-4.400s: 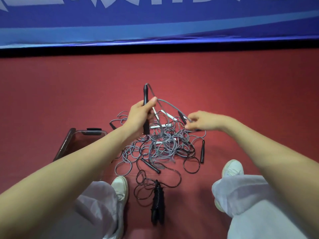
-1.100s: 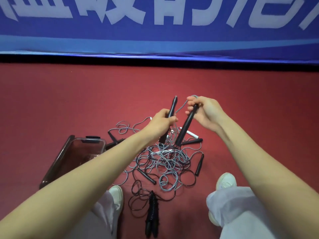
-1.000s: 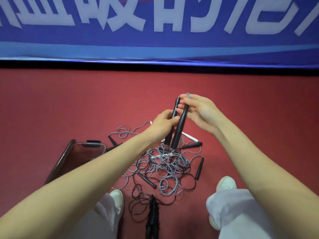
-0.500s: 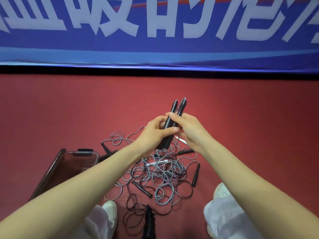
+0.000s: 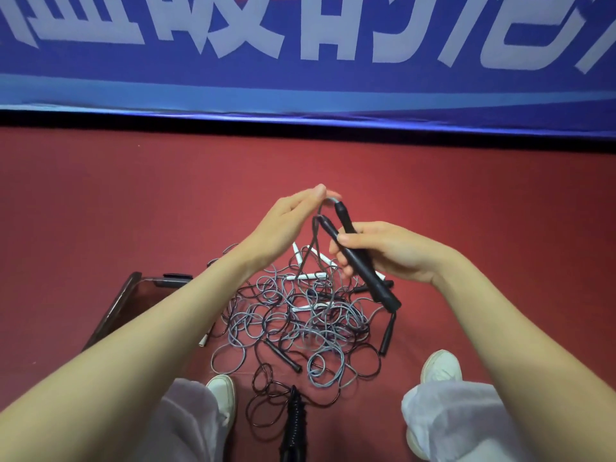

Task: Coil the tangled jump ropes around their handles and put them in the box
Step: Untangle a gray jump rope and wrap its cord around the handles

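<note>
My right hand (image 5: 383,255) grips two black handles (image 5: 361,266) held side by side, tips pointing up and left. A grey rope (image 5: 315,241) runs from their tips down into the tangle. My left hand (image 5: 286,225) is raised beside the handle tips, fingers nearly straight, and pinches that rope at its fingertips. The tangled pile of grey and black ropes (image 5: 300,325) with black and white handles lies on the red floor below both hands. The dark clear box (image 5: 125,303) stands at the left, partly hidden by my left forearm.
One coiled black rope (image 5: 293,425) lies on the floor between my feet. My white shoes (image 5: 221,395) (image 5: 440,368) flank the pile. A blue banner wall (image 5: 300,78) closes off the far side of the red floor (image 5: 466,201).
My left hand has let go of the two handles and moved up to the rope at their tips. My right hand now holds both handles alone, tilted down to the right.
</note>
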Tool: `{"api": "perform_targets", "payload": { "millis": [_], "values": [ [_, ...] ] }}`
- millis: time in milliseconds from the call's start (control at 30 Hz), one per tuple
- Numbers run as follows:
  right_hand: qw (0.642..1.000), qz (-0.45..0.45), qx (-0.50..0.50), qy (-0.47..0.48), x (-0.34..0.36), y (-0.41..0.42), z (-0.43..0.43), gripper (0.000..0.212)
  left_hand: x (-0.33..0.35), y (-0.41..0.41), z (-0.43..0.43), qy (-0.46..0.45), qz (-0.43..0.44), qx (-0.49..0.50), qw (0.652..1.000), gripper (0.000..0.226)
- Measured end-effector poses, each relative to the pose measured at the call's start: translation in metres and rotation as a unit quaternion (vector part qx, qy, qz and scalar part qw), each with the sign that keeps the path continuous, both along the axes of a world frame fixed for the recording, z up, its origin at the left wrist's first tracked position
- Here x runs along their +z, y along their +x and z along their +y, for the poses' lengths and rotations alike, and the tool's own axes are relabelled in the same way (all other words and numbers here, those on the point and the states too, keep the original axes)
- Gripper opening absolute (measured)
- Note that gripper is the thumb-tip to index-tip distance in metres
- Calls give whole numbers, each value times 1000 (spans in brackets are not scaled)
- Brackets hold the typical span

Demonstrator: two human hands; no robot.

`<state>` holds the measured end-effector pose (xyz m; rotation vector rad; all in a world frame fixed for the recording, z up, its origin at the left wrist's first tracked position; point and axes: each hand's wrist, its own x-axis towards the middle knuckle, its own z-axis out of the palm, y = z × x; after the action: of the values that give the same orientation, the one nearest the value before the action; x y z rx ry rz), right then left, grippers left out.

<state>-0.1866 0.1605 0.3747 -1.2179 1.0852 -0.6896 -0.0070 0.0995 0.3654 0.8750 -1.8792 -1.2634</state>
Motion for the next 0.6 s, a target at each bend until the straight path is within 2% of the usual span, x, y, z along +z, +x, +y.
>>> {"api": "perform_targets", "payload": {
  "millis": [67, 167, 233, 300, 433, 600],
  "values": [
    [1000, 3, 3, -1, 1, 2, 1, 14, -3, -1, 1, 43, 8, -33, 998, 40],
    [999, 33, -24, -17, 0, -2, 0, 14, -1, -3, 2, 96, 63, -9, 993, 25],
    [992, 110, -29, -59, -2, -5, 0, 14, 1, -6, 1, 136, 101, 14, 986, 20],
    [971, 211, -32, -107, -7, -6, -2, 23, 2, -7, -1, 181, 131, 28, 974, 21],
    [900, 392, -47, -184, -18, -8, -3, 25, 0, -3, -5, 196, 154, 23, 968, 19],
    [901, 369, -104, -204, -18, -8, -2, 33, 2, -6, -4, 236, 224, 39, 945, 15]
  ]
}}
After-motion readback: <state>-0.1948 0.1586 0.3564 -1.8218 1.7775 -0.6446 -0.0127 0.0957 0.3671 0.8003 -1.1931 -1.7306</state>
